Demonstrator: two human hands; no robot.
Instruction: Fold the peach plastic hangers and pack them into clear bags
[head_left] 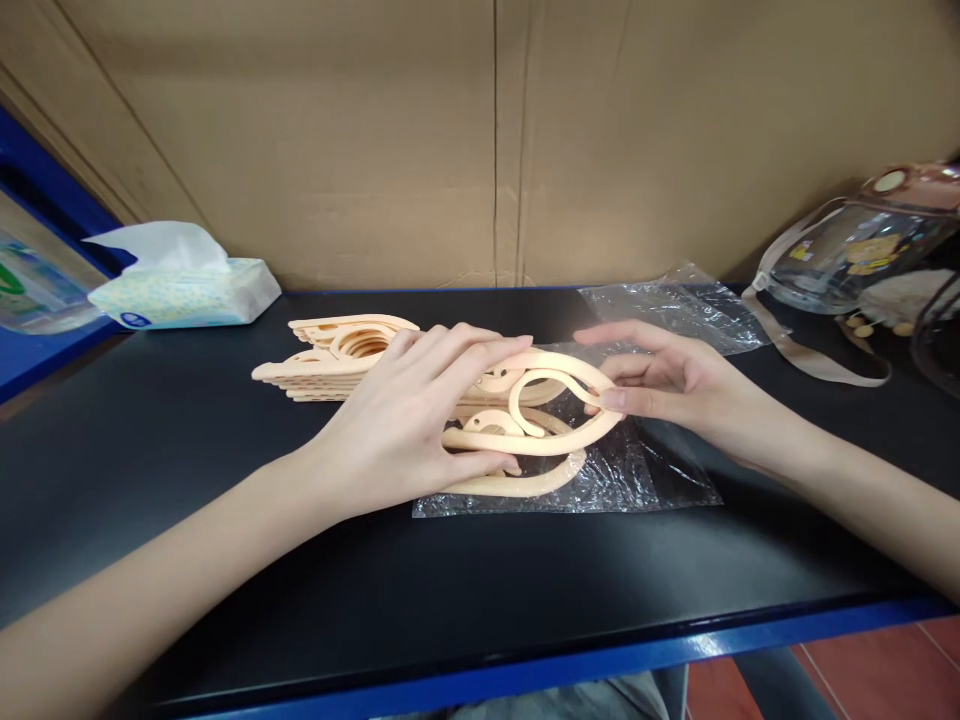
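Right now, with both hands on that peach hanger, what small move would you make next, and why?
Probably slide the hanger rightward into the bag. The left hand grips its left part and the right hand pinches its right tip, and it already lies over the clear bag on the table. I cannot see where the bag's mouth is.

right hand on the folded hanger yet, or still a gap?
Touching. The head view shows the right hand with its fingertips pressed against the looped end of the peach hanger, while the left hand grips its other end above the plastic bag.
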